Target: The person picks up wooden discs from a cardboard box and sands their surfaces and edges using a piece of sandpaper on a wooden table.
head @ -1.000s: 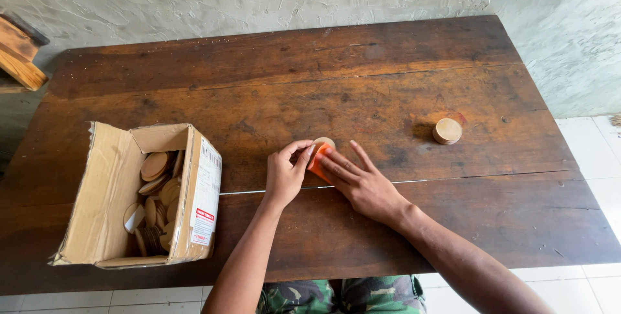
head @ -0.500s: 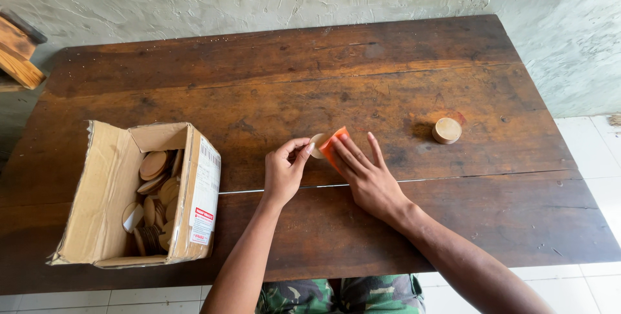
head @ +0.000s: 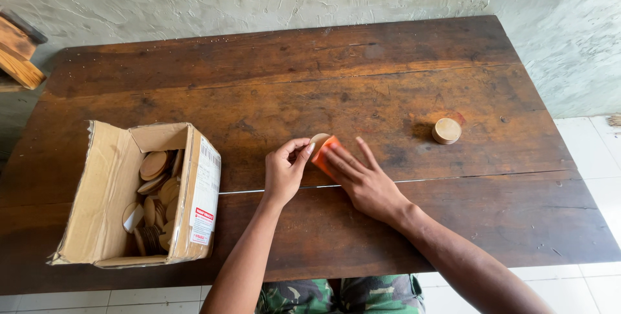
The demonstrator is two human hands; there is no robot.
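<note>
Fingers of the left hand [head: 284, 173] pinch a pale wooden disc [head: 318, 140]; the right hand [head: 363, 181] lies flat, fingers spread on an orange sheet [head: 326, 153] mid-desk [head: 272, 75]. One finished-looking disc stack [head: 446, 130] sits at 2 o'clock, and loads more fill the cardboard box [head: 107, 191] at 9, so I'd guess early days.

Left hand [head: 284, 170] raised from the lower middle of the view, forearm bare and angled up and slightly right, wrist bent, fingers curled, thumb and fingertips pinched together at the upper right of the hand. Right hand [head: 362, 178] reaching in from the lower right, forearm bare, palm down, fingers straight and held close, pointing up-left toward the left fingertips. Both hands just beside each other, fingertips nearly meeting.
</note>
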